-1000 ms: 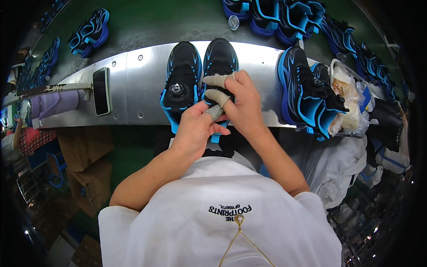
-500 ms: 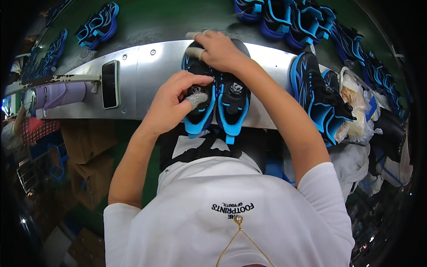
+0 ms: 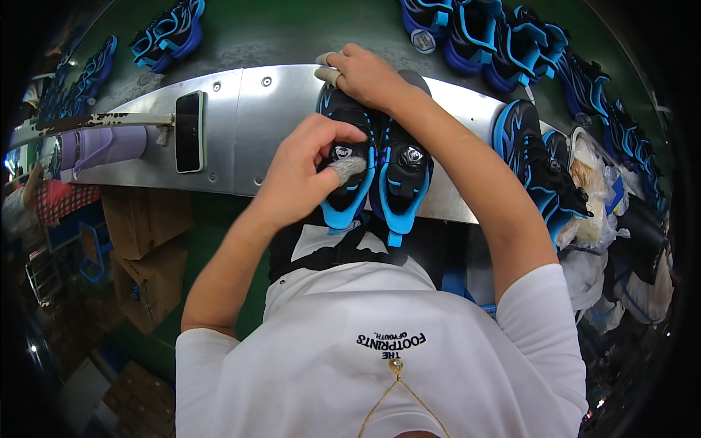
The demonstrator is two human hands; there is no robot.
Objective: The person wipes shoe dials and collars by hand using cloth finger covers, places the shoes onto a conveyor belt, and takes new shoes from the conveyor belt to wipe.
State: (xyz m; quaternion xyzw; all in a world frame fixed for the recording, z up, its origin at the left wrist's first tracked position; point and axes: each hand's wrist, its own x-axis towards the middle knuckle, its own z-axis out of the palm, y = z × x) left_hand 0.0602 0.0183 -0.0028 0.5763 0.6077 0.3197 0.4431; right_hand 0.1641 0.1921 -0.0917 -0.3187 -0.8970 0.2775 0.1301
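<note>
Black-and-blue pair of sneakers [image 3: 374,164] w/ round dial closures lies side by side on the curved sheet-metal bench [image 3: 285,109], heels hanging over the near edge twd the person's white T-shirt [image 3: 380,350].

Head view: left hand [image 3: 303,171] is curled round the left sneaker's tongue, thumb and a grey-taped fingertip pinching at its dial. Right hand [image 3: 365,73] rests clamped over the toe end of the pair, taped fingers at the far edge.

Black smartphone [image 3: 189,131] lies flat on the bench, well left of the pair. More black-and-blue sneakers [image 3: 537,164] sit on their sides just right of the right forearm; others line the green conveyor belt [image 3: 292,33] beyond. Brown cardboard boxes [image 3: 146,241] stand under the bench, lower left.
</note>
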